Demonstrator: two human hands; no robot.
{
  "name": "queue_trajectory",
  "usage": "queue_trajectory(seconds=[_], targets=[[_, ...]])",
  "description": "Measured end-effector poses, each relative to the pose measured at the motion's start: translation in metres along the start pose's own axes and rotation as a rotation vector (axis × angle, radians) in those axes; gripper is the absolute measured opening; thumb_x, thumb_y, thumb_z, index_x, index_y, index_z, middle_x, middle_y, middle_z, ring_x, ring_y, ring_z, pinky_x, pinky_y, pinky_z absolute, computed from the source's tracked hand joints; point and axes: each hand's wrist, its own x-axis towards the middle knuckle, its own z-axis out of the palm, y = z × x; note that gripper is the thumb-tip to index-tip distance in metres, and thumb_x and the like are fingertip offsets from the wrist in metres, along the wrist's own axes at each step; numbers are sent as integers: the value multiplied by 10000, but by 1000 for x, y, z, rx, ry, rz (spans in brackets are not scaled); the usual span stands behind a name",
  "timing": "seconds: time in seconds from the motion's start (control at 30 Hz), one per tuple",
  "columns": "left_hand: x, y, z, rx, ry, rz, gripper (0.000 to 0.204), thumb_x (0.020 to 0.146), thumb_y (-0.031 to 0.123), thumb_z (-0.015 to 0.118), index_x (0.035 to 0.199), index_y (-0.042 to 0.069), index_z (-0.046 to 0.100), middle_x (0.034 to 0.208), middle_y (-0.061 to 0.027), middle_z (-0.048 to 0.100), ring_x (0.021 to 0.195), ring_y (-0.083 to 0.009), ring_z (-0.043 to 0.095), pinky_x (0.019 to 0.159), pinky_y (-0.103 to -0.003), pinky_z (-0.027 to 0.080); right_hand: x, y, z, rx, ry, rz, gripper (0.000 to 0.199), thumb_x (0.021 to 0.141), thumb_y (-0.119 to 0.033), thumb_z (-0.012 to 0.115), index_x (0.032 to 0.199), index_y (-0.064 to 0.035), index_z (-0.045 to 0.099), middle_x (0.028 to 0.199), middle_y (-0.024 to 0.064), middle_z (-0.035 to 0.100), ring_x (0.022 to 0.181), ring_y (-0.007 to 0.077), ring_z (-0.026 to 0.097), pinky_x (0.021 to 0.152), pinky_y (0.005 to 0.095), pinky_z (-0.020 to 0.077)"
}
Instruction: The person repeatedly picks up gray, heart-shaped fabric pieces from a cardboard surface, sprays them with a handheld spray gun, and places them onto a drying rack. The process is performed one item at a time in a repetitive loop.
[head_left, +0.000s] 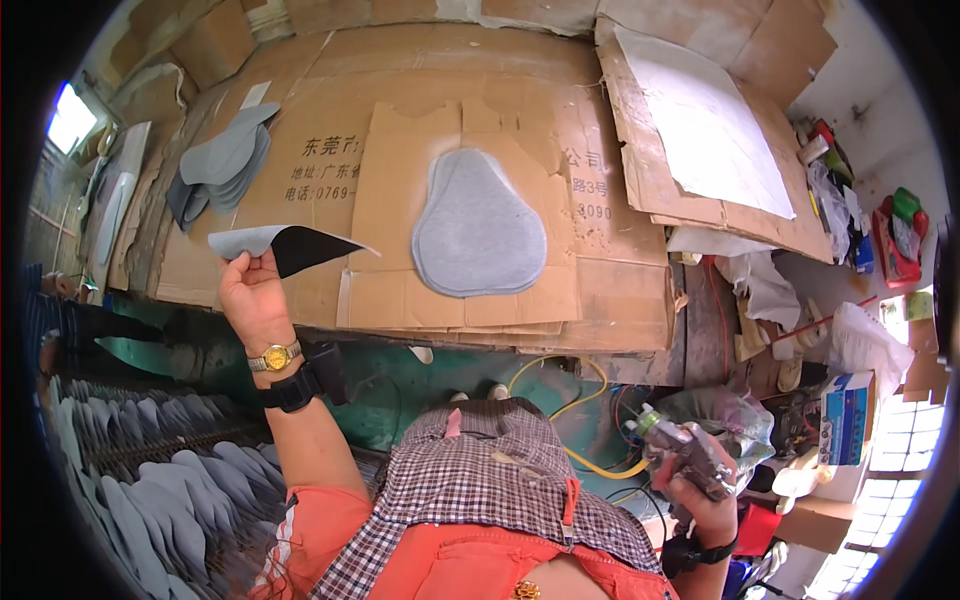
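Observation:
My left hand (255, 300) pinches a thin cut piece of sheet material (312, 252), grey on one face and black on the other, above the table's left front part. Its free end curls out to the right. My right hand (708, 505), low at the right beside my apron, is wrapped round a metal spray gun (692, 460), with a yellow hose (600, 470) near it. On a cardboard sheet (385, 285) mid-table lies a pear-shaped grey piece (480, 225), its edges suggesting others beneath. Farther left sits a fanned stack of grey cut pieces (228, 160).
Cardboard covers the worktable (630, 290). At its right, a raised cardboard panel carries a white sheet (705, 125). Many grey pieces stand in rows on a rack (175, 500) at lower left. Bags, a blue-and-white box (846, 420) and cables clutter the right side.

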Motion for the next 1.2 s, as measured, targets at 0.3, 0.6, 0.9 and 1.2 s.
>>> queue_trajectory(seconds=[0.3,0.6,0.9,1.2], targets=[[-10,-8,3,-52,62,-27,201,837,-73,444,1027,-57,508,1048,-164,586,983,-282,588,898,-398,499,44,-10,37,-9,198,-126,650,770,-260,724,1281,10,427,789,77,608,707,143,585,673,273,459],[-12,-6,-11,-33,103,-25,180,834,-70,460,1010,-65,496,1003,-159,588,924,-270,595,866,-393,514,13,-7,19,-136,256,-57,659,771,-268,716,1278,30,420,773,77,603,681,142,577,643,264,459],[-7,-11,-10,-24,38,-32,183,819,-81,454,996,-68,497,996,-167,582,929,-280,585,900,-404,495,3,0,19,28,44,-81,629,758,-160,721,1293,15,440,885,127,618,707,156,594,660,292,481],[-10,-2,-30,33,65,-59,160,837,-60,440,986,-81,494,999,-187,575,949,-286,579,905,-414,495,6,-9,4,-104,58,-74,584,755,-201,731,1236,30,494,914,45,609,775,99,564,727,243,461]])
